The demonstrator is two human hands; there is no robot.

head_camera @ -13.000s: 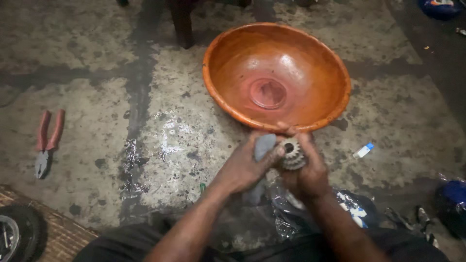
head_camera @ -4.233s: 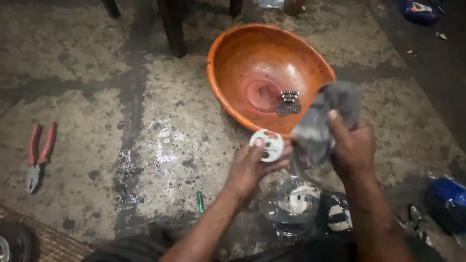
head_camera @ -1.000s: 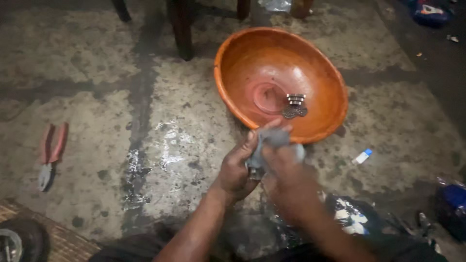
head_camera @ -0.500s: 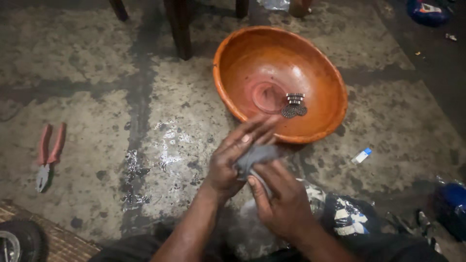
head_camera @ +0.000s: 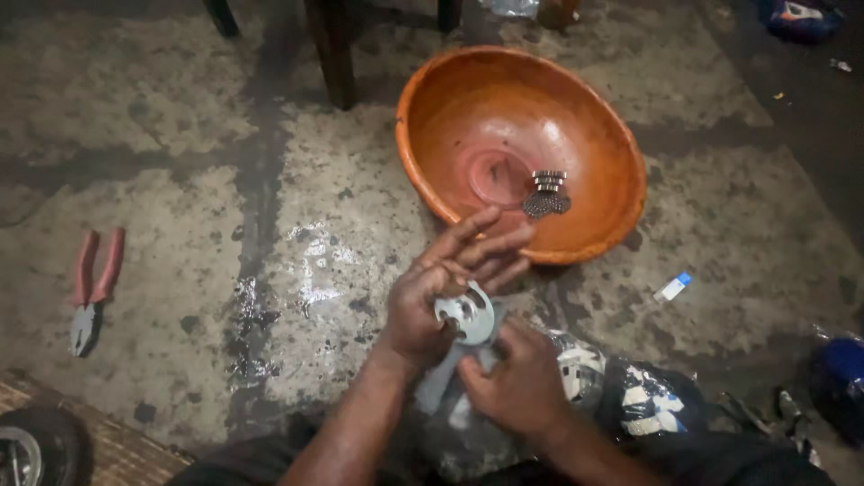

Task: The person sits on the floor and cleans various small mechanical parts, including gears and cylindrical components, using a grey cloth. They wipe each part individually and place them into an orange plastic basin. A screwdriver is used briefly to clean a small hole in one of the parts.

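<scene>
Over the floor by the orange bowl (head_camera: 621, 193), both hands, left hand (head_camera: 432, 292) and right hand (head_camera: 513, 387), clamp a stiff, likely slippery metal disc (head_camera: 466, 312) by its rim, cloth (head_camera: 441, 382) beneath.

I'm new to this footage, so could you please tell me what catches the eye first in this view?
The big orange bowl on the stained concrete floor stands out most, with a small metal gear lying inside it. Just below it, the left hand holds a pale round plate while the right hand holds a grey rag against it. Red-handled pliers lie far left.
</scene>
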